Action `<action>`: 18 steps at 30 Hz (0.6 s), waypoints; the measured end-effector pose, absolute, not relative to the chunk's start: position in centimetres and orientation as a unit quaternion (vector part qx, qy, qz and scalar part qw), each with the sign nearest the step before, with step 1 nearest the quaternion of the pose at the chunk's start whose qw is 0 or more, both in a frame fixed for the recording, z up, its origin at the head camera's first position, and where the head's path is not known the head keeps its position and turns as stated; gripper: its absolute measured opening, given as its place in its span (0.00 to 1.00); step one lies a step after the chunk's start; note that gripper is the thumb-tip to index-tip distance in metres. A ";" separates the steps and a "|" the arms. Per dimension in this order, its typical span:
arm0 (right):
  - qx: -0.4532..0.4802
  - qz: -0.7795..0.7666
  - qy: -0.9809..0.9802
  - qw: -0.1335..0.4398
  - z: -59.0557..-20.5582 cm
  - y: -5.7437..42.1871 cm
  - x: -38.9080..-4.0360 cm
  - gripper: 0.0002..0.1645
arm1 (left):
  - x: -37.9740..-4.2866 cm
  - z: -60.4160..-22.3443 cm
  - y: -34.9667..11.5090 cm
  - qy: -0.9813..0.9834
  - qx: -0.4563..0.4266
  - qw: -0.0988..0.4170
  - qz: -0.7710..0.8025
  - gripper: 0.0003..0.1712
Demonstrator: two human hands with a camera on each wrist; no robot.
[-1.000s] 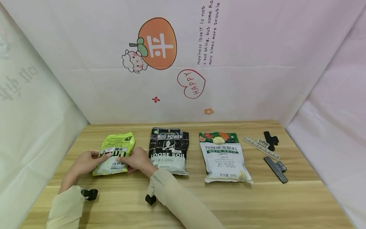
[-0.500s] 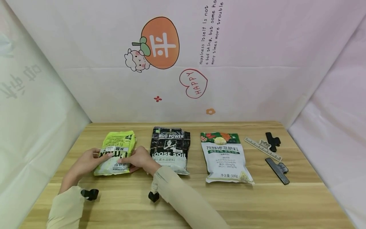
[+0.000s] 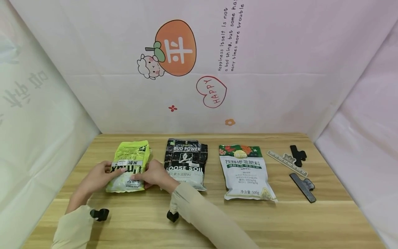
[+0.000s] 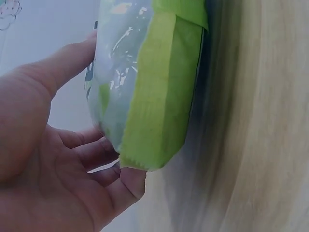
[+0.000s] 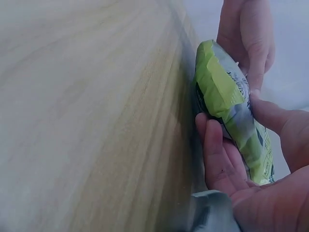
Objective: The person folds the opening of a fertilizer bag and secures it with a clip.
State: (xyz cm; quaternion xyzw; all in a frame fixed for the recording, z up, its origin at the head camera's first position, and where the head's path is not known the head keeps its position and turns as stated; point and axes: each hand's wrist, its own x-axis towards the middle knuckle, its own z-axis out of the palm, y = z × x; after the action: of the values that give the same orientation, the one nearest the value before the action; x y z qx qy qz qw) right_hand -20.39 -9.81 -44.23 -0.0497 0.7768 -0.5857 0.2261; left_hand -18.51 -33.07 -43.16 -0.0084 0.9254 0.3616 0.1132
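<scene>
A yellow-green and white fertilizer bag [image 3: 131, 154] lies at the left of the table, its printed front facing up. My left hand [image 3: 97, 177] holds its left side, thumb on the front. From the right, my right hand [image 3: 156, 175] grips the opposite side with the thumb over the front. In the left wrist view, the fingers of the left hand [image 4: 63, 174] reach around the edge of the bag [image 4: 154, 96]. The right wrist view has the right hand's fingers [image 5: 219, 159] tucked under the bag [image 5: 217, 82].
To the right lie a black-and-white soil bag [image 3: 186, 162] and a white bag with a green top [image 3: 244, 176]. Farther right are a black clip [image 3: 297, 155], a clear clip [image 3: 287, 163] and a dark clip [image 3: 303, 187]. Printed cloth [image 3: 264, 97] walls the wooden table [image 3: 149, 231].
Both hands have shifted the yellow-green bag slightly right and turned it a little straighter. They keep their hold on it. The other bags and the clips stay in place.
</scene>
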 end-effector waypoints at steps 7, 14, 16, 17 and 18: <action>-0.071 -0.547 0.808 0.208 -42.3 -8.4 -19.3 0.15 | -17.7 -42.6 -31.9 0.928 0.011 0.085 0.362 0.39; -0.099 -0.563 0.799 0.188 -40.9 -6.6 -18.7 0.20 | -17.1 -41.2 -30.2 0.929 0.015 0.065 0.363 0.42; -0.103 -0.555 0.806 0.181 -40.6 -6.1 -18.6 0.21 | -16.8 -40.8 -29.6 0.929 0.009 0.064 0.365 0.43; -0.105 -0.550 0.809 0.180 -40.5 -5.7 -18.5 0.21 | -16.7 -40.6 -29.3 0.929 0.008 0.061 0.364 0.44; -0.107 -0.549 0.809 0.180 -40.5 -5.4 -18.4 0.22 | -16.5 -40.4 -29.0 0.930 0.007 0.058 0.363 0.45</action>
State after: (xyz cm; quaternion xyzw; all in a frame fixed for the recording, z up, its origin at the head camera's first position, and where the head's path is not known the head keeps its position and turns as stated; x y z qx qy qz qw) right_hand -18.44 -5.43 -40.47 -0.1067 0.8089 -0.5494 0.1802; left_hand -16.50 -29.02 -40.40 0.0075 0.9300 0.3629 0.0585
